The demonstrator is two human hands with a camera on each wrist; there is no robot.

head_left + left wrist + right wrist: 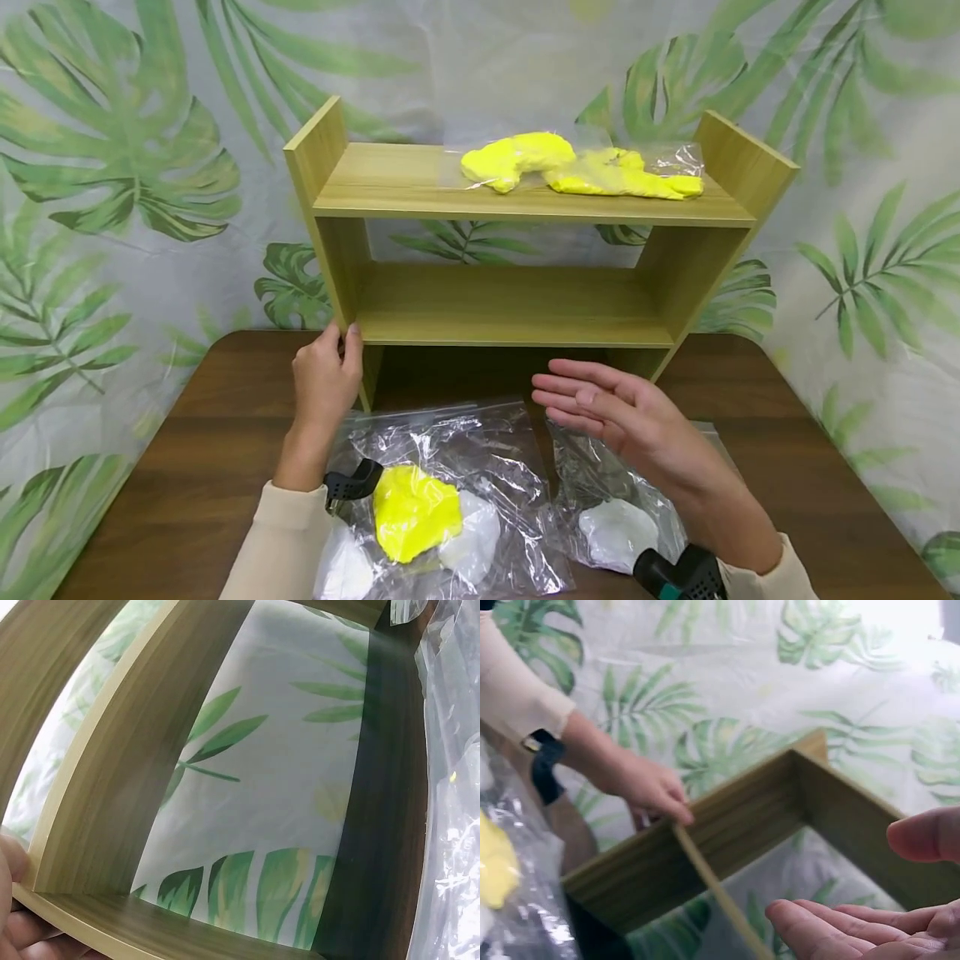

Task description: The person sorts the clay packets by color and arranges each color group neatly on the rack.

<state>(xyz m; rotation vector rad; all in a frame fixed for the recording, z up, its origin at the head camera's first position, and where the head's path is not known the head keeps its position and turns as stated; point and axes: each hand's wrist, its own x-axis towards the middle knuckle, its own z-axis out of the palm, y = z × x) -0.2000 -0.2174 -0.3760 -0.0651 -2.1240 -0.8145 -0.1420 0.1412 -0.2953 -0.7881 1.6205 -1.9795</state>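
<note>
A small wooden shelf unit (517, 304) with several boards stands at the back of the table. My left hand (327, 375) grips the front edge of its left side panel, thumb on the inner side at the middle board; the left wrist view shows fingers behind the panel (67, 924). My right hand (637, 425) hangs in the air before the shelf's lower right, fingers straight, palm turned inward, holding nothing. Beneath it lies a clear bag with a white lump (618, 533). Two yellow lumps in clear bags (517, 158) (626, 175) rest on the top board.
On the dark wooden table (187, 450), in front of the shelf, lie clear plastic bags (487, 450) with a yellow lump (416, 512) and white lumps (472, 537). Behind stands a leaf-patterned cloth backdrop (150, 275).
</note>
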